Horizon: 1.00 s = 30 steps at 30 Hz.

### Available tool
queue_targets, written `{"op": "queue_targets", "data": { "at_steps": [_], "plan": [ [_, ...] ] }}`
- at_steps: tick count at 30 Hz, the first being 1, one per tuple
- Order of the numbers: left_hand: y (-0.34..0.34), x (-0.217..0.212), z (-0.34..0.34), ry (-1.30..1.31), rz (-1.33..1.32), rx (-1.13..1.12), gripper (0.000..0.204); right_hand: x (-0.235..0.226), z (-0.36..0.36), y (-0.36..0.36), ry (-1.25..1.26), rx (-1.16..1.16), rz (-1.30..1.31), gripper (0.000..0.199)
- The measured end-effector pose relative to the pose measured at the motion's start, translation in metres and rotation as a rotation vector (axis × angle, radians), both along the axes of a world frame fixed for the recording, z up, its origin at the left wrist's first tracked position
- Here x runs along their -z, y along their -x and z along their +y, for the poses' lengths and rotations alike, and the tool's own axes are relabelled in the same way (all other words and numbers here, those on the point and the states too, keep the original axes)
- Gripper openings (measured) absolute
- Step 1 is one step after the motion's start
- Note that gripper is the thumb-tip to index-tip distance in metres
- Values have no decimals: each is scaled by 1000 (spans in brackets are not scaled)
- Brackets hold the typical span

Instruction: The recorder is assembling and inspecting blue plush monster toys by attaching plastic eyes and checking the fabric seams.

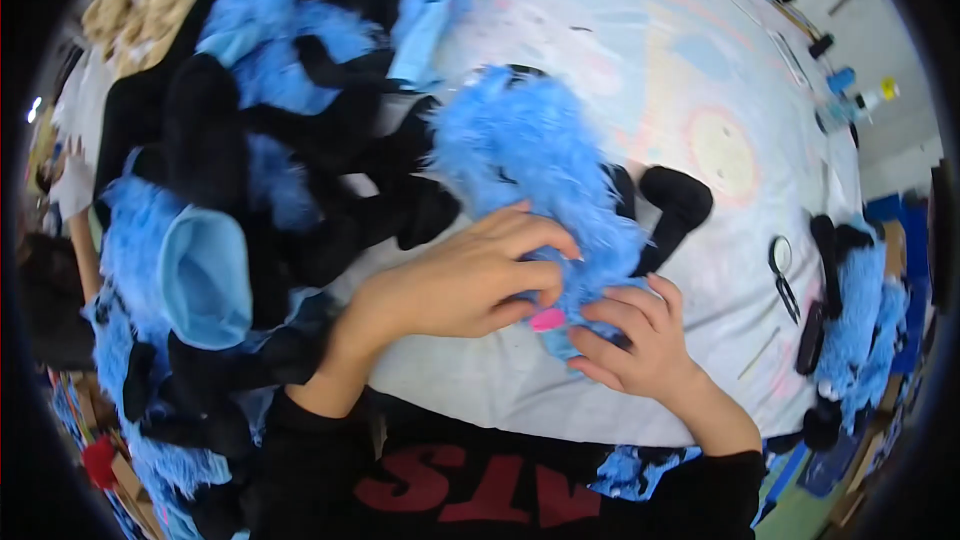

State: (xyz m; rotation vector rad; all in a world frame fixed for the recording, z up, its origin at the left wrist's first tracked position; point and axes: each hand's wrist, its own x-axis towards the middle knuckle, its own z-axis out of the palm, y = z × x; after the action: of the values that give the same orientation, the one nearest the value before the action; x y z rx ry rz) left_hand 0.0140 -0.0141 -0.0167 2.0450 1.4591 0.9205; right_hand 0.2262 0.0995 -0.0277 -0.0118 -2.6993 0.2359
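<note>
A blue furry plush toy skin [530, 150] with black limbs lies on the cloth-covered table in front of me. One black limb [675, 205] sticks out to its right. My left hand [480, 275] has its fingers curled into the fur at the near end. Close beside it, my right hand [640, 335] grips the lower edge of the same toy, fingers bent around the fabric. Between both hands a small bright pink piece [547, 319] shows against the light blue cloth. What the fingertips press on is partly hidden.
Blue fur and black limbs form a big pile [210, 160] at the left, with a light blue open pocket [205, 275]. Beige plush lies at the far left. On the right are black-handled scissors [783, 280], another blue-and-black plush [855, 320] and a bottle [835, 115]. Someone's arm [82, 240] shows at the left rim.
</note>
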Motion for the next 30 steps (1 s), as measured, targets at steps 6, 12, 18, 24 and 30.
{"op": "queue_targets", "data": {
  "at_steps": [6, 12, 18, 24, 30],
  "plan": [
    [-6, -7, 1, 46, 17, -23, 10, 11, 2, -1, -24, -39, 123, 14],
    [-13, -6, 1, 65, 6, -80, 12, 12, -1, 2, -5, 16, 174, 15],
    [-10, -2, 2, 84, -19, -42, 11, 10, 0, 3, 7, 5, 159, 13],
    [-3, 0, 5, 155, -177, 23, 10, 10, 1, 4, -2, -2, 172, 12],
    [-4, 3, 9, 227, -545, 70, 7, 8, 5, 2, 109, -21, 212, 13]
  ]
}}
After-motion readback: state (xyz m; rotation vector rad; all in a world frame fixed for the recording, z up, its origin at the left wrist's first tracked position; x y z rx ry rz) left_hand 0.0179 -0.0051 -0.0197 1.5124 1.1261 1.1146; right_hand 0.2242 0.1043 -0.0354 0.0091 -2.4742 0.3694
